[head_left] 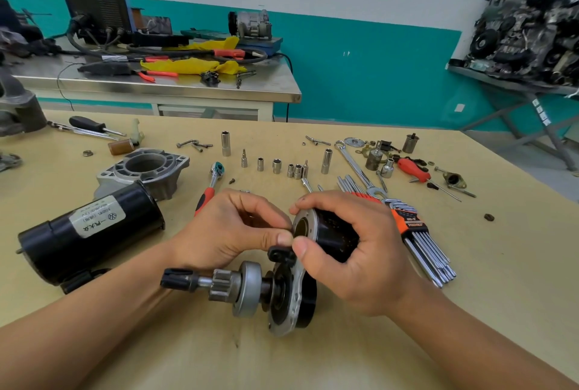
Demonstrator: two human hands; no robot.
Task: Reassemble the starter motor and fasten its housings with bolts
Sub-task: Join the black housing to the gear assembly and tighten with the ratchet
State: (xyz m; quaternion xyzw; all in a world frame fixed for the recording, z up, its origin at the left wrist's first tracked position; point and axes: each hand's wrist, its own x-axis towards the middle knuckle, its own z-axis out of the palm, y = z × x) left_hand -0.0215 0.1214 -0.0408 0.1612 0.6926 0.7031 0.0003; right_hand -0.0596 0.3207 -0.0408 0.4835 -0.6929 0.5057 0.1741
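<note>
1. Head camera: the left hand's fingertips point(282, 237) are curled and pressed together at the open, silver-rimmed mouth of the solenoid point(336, 234). Whether they pinch a small part there is hidden.
2. The right hand point(363, 258) grips the black solenoid around its body. Its long axis runs left to right, with the mouth facing the left hand point(232, 233).
3. The drive assembly point(250, 289), made up of pinion, shaft and end plate, lies on the table directly below the solenoid and parallel to it.
4. A black fork lever point(279, 254) rises from the drive assembly toward the solenoid mouth, just under both thumbs. Their join is obscured.
5. Left of the drive assembly lies the black motor body point(91, 233), with the aluminium nose housing point(147, 170) beyond it.
6. Loose bolts point(195, 144) lie farther back, well apart from the drive assembly.
</note>
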